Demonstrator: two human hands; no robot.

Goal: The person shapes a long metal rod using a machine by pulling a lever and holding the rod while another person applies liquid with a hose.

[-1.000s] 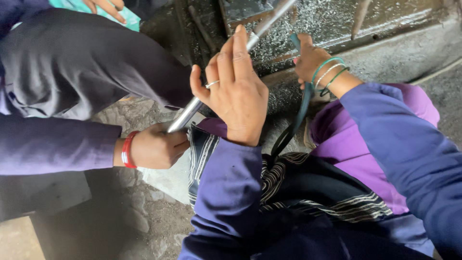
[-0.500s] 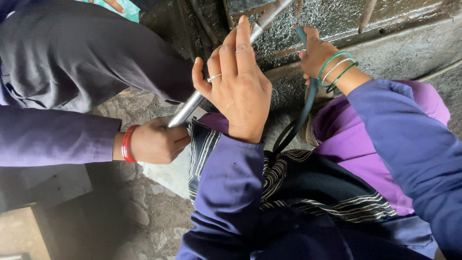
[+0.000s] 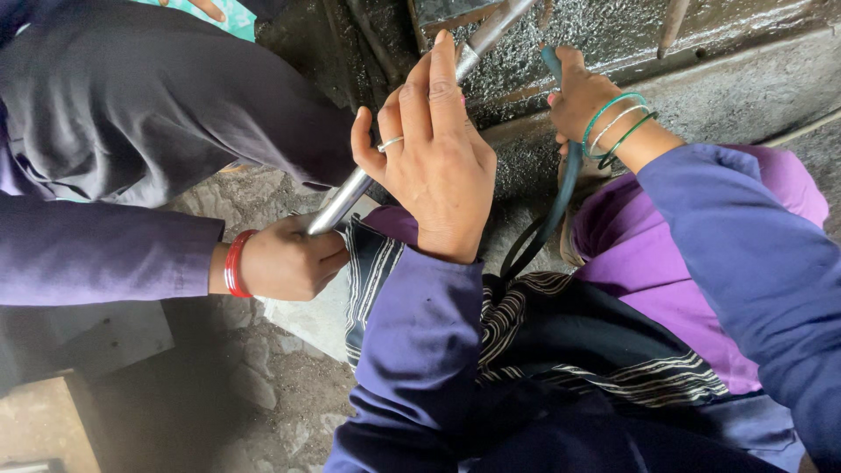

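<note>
Since earlier, metal tube [image 3: 350, 194] under raised left hand [image 3: 438, 166]

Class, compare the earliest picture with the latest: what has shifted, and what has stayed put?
Little changed: the left hand edged slightly up along the metal rod. The right hand still grips the dark hose, and the co-worker's hand still holds the rod's lower end.

The floor [image 3: 263, 385] was rough, cracked stone; a dark, greasy ledge [image 3: 727, 79], perhaps metal, ran above it.
</note>
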